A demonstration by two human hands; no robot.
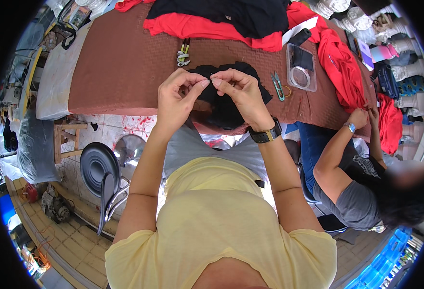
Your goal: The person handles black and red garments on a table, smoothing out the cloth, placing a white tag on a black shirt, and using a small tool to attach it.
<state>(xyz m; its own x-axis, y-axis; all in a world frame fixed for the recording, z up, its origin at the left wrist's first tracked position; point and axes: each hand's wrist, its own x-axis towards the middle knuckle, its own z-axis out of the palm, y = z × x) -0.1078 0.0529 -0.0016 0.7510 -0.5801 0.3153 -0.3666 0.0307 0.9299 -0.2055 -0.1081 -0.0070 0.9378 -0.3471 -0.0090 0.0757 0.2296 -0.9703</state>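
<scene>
Above the near edge of the table, my left hand [178,96] and my right hand [243,96] are raised with their fingertips almost touching. Each is closed in a pinch of thumb and forefinger. Whatever they pinch is too fine to make out. A dark wristband sits on my right wrist. Below and behind the fingers, black cloth [224,110] is bunched at the table edge and hangs over toward my lap. To the right of my right hand lie small teal thread snips [279,86], with a thin yellowish ring by them.
Brown textured cloth covers the table [120,62]. Red fabric [212,30] and black fabric [221,10] are heaped at its far side. A clear plastic box [289,72] and a yellow-green handled tool [185,48] lie nearer. At right, a seated person handles red cloth [339,72]. A black stool [96,166] stands left.
</scene>
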